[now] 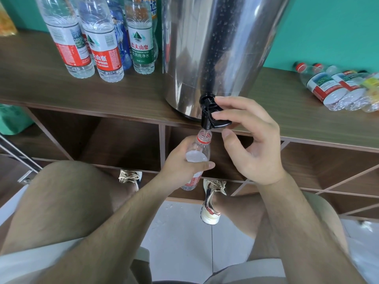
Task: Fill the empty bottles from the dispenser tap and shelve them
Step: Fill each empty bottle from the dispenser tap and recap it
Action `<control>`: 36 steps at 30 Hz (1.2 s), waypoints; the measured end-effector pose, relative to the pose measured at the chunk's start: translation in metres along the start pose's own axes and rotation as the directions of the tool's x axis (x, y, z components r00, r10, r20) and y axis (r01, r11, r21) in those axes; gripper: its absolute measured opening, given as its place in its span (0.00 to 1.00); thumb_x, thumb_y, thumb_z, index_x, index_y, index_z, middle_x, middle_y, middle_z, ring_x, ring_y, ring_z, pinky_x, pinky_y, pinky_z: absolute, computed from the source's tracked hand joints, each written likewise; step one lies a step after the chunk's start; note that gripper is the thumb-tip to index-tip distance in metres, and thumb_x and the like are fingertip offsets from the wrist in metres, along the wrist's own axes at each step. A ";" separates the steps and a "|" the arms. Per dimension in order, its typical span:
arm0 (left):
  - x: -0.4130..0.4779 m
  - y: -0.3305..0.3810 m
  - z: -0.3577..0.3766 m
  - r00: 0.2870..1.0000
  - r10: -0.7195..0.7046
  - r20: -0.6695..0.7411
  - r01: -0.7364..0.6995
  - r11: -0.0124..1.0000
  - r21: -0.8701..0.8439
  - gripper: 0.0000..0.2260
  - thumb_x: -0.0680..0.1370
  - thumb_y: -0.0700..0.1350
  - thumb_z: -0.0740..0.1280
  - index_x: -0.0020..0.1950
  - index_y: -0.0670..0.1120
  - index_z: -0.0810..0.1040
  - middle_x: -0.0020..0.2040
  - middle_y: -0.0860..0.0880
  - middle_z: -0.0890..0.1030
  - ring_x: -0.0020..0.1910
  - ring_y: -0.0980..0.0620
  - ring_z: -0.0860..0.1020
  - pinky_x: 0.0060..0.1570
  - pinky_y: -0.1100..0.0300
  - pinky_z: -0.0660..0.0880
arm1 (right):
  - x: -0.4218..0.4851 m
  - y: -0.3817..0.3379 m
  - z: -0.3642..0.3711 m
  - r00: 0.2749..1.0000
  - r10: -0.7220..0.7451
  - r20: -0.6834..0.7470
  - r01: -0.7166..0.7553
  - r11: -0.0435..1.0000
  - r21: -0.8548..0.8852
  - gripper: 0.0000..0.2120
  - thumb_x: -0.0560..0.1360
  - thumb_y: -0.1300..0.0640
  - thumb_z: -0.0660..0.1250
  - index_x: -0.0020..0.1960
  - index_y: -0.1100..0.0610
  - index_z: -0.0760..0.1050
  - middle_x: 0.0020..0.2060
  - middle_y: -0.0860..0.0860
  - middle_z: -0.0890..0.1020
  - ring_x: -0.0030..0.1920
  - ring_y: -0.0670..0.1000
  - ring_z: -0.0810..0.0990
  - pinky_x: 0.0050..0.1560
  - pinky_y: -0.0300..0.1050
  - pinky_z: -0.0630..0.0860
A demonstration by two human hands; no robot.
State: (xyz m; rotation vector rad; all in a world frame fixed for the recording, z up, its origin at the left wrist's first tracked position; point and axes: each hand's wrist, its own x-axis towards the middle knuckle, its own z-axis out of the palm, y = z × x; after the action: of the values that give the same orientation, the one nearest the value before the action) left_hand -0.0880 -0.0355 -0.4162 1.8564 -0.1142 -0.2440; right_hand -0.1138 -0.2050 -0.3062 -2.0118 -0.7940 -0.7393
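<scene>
At the front edge of the shelf top (61, 87), the black tap (211, 113) of the steel dispenser (215, 48) overhangs, and the bottle (200, 148) sits tilted with its open mouth just under the spout. The likely trouble is spillage. If the bottle drifts off the spout, or the tap stays open too long, water will run over the neck onto the floor (whether water is flowing now is hard to tell). A wet bottle could also slip in the grip.

The left hand (180, 167) is wrapped round the bottle's upper body, with the thumb across the front. The right hand (252, 144) is half curled at the tap, two fingertips hooked over the lever. Its thumb is just below, not clearly touching.
</scene>
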 end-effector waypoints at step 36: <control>-0.007 0.007 0.000 1.000 0.003 -0.021 -0.003 1.000 0.015 0.31 0.73 0.53 0.80 0.68 0.64 0.66 0.56 0.65 0.75 0.53 0.62 0.76 0.44 0.72 0.68 | 0.000 -0.001 0.003 0.999 0.010 -0.040 -0.010 1.000 -0.001 0.09 0.78 0.60 0.75 0.56 0.64 0.84 0.63 0.57 0.82 0.64 0.55 0.82 0.50 0.50 0.82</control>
State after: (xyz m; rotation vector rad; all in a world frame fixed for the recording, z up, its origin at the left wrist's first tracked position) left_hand -0.0945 -0.0366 -0.4090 1.8732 -0.1049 -0.2224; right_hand -0.1142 -0.2025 -0.3072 -1.9946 -0.7600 -0.7714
